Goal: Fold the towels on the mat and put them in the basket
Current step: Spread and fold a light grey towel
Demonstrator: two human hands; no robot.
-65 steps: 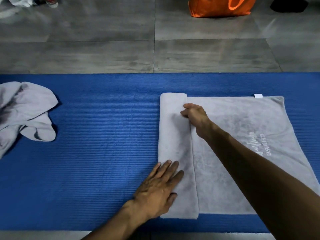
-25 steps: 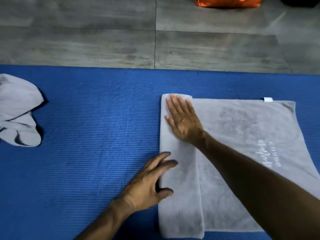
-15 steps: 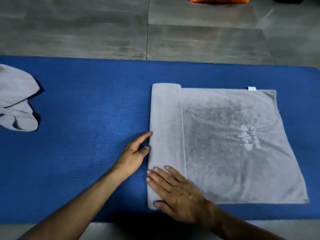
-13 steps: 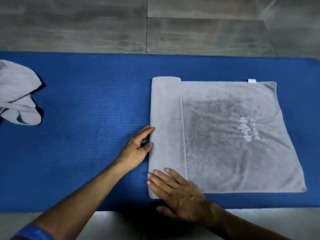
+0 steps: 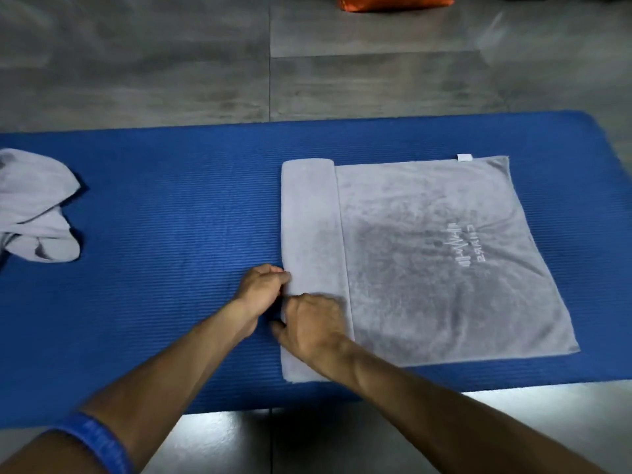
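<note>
Towel [image 5: 427, 268] lettering mirrored, perhaps "CHARS".

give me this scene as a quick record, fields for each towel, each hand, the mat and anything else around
spread towel: grey towel with white lettering, flat on the mat, its left side folded into a narrow band
other towel: crumpled grey towel, left end of the mat, unfolded
left hand: left hand grips the band's left edge
right hand: right hand grips the same edge, nearer the person
mat: ribbed blue foam mat on grey floor tiles
other: orange bag at the top edge
basket: not in view
</note>
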